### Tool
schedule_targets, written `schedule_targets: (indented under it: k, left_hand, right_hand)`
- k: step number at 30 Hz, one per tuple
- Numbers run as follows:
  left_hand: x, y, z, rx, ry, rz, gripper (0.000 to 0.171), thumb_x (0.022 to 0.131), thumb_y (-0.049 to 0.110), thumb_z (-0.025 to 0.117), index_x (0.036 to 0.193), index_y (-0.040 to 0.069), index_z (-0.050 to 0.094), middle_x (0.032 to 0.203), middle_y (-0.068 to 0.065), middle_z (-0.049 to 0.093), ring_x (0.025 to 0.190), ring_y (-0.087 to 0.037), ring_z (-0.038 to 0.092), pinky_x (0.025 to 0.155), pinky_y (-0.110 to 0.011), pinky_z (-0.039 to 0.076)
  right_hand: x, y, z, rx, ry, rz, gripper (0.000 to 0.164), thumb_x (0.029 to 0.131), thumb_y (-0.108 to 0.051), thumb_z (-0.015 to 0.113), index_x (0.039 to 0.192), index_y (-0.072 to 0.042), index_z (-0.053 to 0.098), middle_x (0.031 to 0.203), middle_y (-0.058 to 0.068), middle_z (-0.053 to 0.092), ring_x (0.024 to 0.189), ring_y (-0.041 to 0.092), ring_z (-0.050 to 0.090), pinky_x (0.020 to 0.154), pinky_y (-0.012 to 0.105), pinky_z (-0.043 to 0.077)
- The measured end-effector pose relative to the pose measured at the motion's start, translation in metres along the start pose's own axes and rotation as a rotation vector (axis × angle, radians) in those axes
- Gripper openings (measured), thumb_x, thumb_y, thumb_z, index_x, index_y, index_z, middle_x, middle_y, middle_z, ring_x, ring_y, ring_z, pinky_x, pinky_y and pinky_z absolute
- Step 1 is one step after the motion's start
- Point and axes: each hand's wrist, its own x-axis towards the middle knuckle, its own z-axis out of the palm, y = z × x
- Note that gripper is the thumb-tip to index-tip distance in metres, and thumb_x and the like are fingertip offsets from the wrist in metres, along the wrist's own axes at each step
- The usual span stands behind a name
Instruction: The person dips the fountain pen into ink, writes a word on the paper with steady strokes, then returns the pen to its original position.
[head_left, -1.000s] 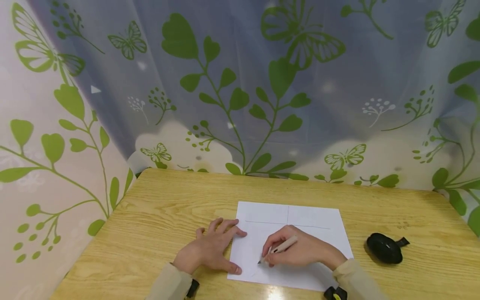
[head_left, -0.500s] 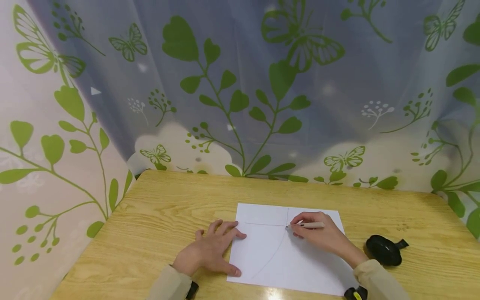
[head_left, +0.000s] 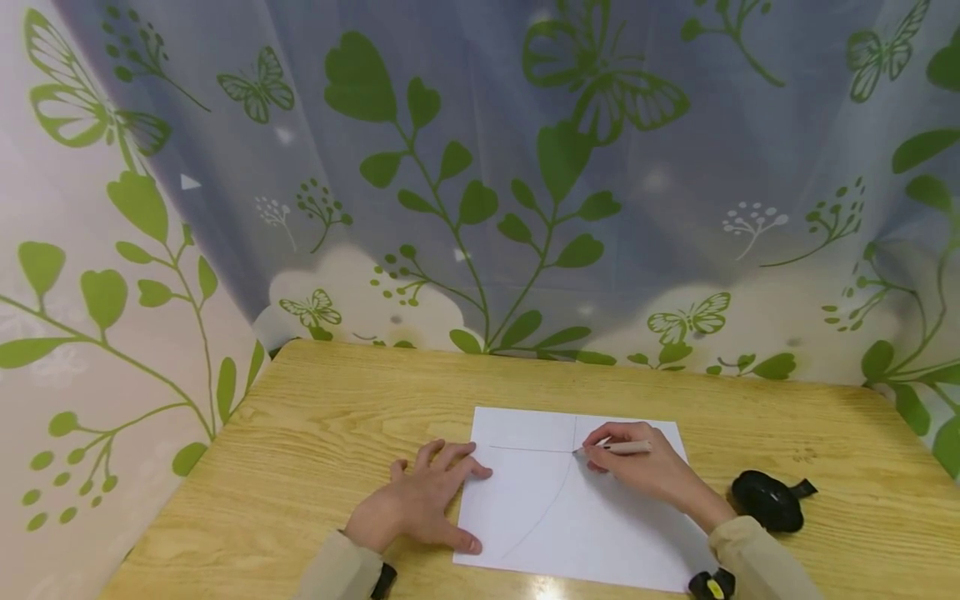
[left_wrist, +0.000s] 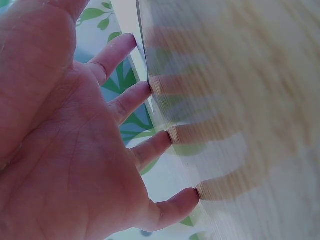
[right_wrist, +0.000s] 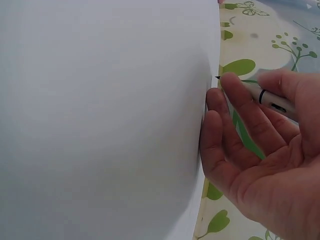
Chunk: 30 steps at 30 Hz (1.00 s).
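On the table lies a white sheet of paper bearing thin lines: a horizontal one, a short vertical one at the top, and a curve rising from lower left toward where they meet. My right hand pinches a pale beige pen, its dark tip at the upper end of the curve. In the right wrist view the pen sits between thumb and index finger, other fingers bent beside the paper. My left hand rests flat at the sheet's left edge, fingers spread. The left wrist view shows its fingertips against the wood.
A black oval object with a short strap lies on the wooden table, right of the paper. Behind the table hangs a curtain printed with green leaves and butterflies. Dark bands with small devices sit at both wrists.
My right hand has moved up and to the right with the pen, and a long curve has appeared on the paper. Over the last half second it has barely moved. My left hand stays in place.
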Motion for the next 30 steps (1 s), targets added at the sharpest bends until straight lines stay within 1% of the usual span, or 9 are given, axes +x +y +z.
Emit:
schedule_targets:
  k: [7,20,30]
  left_hand:
    - [-0.0006,0.0010,0.0001,-0.003,0.002,0.003,0.084,0.076,0.061,0.083,0.145,0.032,0.046,0.168,0.000,0.023,0.152,-0.044,0.019,0.102,-0.085,0.025]
    - [-0.0003,0.0003,0.0009,0.005,0.006,0.000,0.085,0.075,0.061,0.084,0.145,0.032,0.046,0.168,-0.001,0.023,0.152,-0.045,0.020,0.102,-0.086,0.025]
    - [-0.0001,0.0003,0.0007,0.002,0.004,-0.005,0.085,0.075,0.061,0.084,0.145,0.032,0.046,0.168,-0.001,0.023,0.152,-0.045,0.019,0.102,-0.086,0.024]
  right_hand:
    - [0.0003,0.0002,0.0010,-0.003,0.005,0.018,0.021,0.097,-0.029,0.069,0.107,-0.012,0.074,0.090,0.000,0.078,0.081,0.017,0.069,0.068,0.030,0.052]
    - [-0.0013,-0.0008,-0.0002,0.023,-0.003,0.030,0.022,0.097,-0.029,0.069,0.108,-0.010,0.074,0.092,0.002,0.078,0.083,0.017,0.069,0.069,0.031,0.053]
    - [-0.0013,0.0007,0.0008,0.013,0.005,0.035,0.020,0.096,-0.029,0.070,0.103,-0.011,0.075,0.088,0.001,0.077,0.080,0.017,0.068,0.067,0.029,0.052]
